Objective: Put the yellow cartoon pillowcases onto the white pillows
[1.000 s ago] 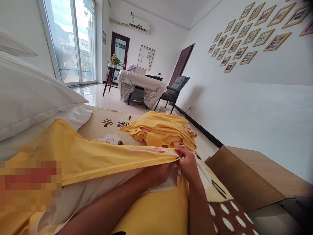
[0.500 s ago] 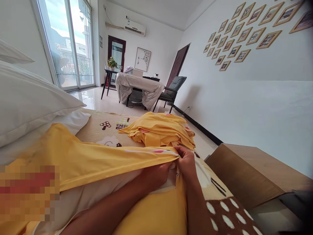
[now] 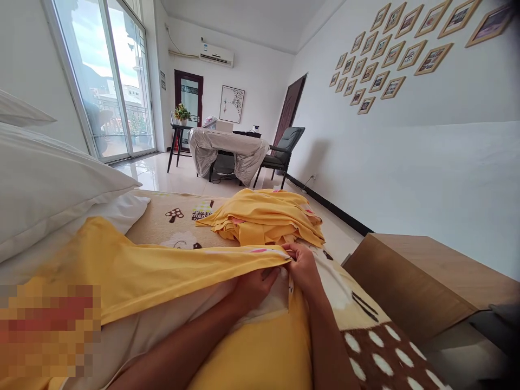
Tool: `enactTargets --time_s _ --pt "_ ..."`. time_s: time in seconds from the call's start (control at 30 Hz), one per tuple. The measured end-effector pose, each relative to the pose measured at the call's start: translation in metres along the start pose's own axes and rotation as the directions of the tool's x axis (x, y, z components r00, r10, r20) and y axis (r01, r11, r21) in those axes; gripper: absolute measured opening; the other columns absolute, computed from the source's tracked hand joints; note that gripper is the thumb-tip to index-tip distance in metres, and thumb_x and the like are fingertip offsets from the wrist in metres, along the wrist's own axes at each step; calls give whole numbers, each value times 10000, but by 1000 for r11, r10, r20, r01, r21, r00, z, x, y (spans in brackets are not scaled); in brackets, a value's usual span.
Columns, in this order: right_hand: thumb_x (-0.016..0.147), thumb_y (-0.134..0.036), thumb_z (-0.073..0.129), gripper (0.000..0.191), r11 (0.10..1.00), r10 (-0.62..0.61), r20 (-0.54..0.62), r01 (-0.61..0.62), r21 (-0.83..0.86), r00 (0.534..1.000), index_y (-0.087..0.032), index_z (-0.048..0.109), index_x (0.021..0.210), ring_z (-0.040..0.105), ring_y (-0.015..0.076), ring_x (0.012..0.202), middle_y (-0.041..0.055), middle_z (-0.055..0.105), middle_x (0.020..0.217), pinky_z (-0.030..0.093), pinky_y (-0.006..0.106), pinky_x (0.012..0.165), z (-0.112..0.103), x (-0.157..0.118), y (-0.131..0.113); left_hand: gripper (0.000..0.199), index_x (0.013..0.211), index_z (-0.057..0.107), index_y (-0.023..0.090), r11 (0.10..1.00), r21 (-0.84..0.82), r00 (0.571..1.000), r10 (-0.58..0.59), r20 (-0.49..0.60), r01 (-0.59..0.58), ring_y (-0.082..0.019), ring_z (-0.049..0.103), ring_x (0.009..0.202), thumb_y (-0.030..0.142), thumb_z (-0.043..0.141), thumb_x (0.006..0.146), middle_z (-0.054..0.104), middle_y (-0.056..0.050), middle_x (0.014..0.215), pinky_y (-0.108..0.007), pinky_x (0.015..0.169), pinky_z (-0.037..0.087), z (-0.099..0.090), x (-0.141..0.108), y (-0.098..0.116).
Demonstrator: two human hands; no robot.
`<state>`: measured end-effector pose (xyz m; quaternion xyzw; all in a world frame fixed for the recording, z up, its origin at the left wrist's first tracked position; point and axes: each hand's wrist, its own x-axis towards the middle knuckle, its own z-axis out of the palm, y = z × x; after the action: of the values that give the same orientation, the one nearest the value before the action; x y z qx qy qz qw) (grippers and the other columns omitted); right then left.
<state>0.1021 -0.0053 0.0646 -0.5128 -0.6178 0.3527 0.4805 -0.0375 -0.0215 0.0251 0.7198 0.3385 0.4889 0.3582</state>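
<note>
A yellow cloth cover (image 3: 162, 271) stretches from the left side to my hands, with a white inner piece (image 3: 162, 325) beneath it. My right hand (image 3: 303, 265) pinches the cover's corner between thumb and fingers. Just left of it and lower, my left hand (image 3: 255, 287) is under the cover's edge, fingers curled at the white material; the cloth hides part of its grip. More yellow cloth lies below, between my forearms. Beyond my hands, a heap of folded yellow cloth (image 3: 268, 216) rests on the patterned blanket (image 3: 182, 216).
White pillows (image 3: 52, 189) are stacked on the left. A brown wooden cabinet (image 3: 414, 281) stands at the right beside the bed. Farther back are a covered table (image 3: 227, 142), a dark chair (image 3: 284, 149) and a small stand with a plant (image 3: 182, 112).
My left hand has drawn back slightly from the corner, its fingers showing more below the edge. My right hand still pinches the corner. The view has shifted a little.
</note>
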Motion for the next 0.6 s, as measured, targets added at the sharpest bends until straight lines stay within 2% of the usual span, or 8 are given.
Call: enactTargets --time_s 0.1,0.17,0.27,0.4,0.6 --pt "600 -201 521 286 999 -25 69 27 -31 997 -138 674 833 665 201 719 61 722 799 495 264 657 -1 1 1 369 1235 573 201 987 147 998 62 23 -65 -239 464 1253 342 425 928 565 -61 1312 -431 1122 311 -1 0 -1" --pt "600 -188 497 310 997 -38 68 43 -62 997 -133 682 844 660 195 724 60 723 813 485 256 652 -2 2 2 378 1252 563 216 965 239 994 100 45 -108 -254 438 1274 351 400 939 534 -60 1348 -447 1132 286 -1 0 -1" --pt "575 -168 459 375 995 -40 53 44 -85 998 -130 690 868 653 195 704 57 723 802 478 256 641 -1 1 2 384 1267 554 236 949 295 994 112 22 -113 -263 427 1287 358 392 941 519 -55 1364 -450 1148 251 -1 1 -1" --pt "538 -161 414 434 991 -65 12 66 -119 998 -134 700 864 652 199 711 49 723 790 477 259 660 0 -1 -2 347 1202 603 227 977 209 997 46 -55 -34 -258 485 1240 327 444 910 585 -65 1287 -437 1127 297 1 3 2" --pt "562 -178 430 419 976 -86 9 86 -198 996 -136 713 869 652 210 742 48 725 807 468 261 666 3 -1 -5 319 1114 657 183 984 -47 977 -176 -118 172 -238 556 1168 252 534 828 644 -66 1207 -382 1083 354 0 7 6"
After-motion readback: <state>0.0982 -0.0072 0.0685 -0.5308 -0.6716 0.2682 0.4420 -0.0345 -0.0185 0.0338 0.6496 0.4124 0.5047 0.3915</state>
